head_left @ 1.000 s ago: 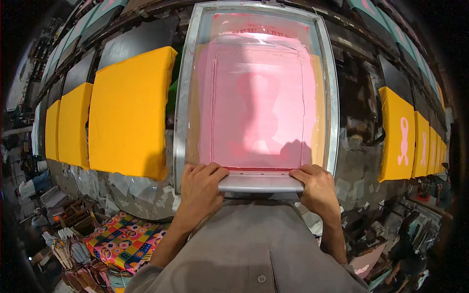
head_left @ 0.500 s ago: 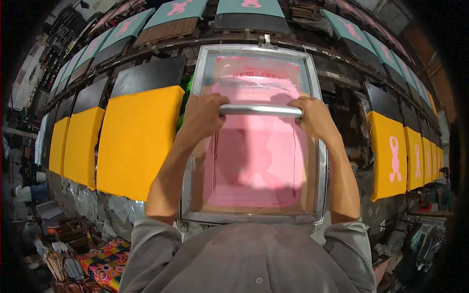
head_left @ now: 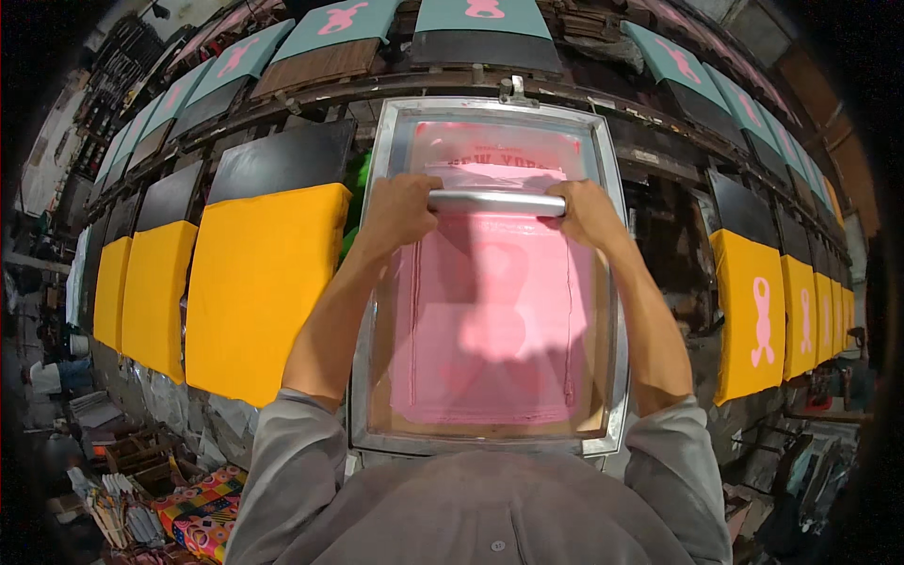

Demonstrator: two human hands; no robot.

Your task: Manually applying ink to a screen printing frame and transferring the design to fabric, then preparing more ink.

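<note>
One frame (head_left: 443, 108) of pink ink (head_left: 541, 273)

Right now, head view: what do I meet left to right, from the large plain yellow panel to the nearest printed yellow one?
Large plain yellow panel, left hand, silver bar, right hand, yellow panel with pink figure.

Squeegee (head_left: 497, 202) silver; ink (head_left: 490, 325) pink; near panels (head_left: 268, 292) yellow; far panels (head_left: 485, 25) teal, pink-figured.
</note>
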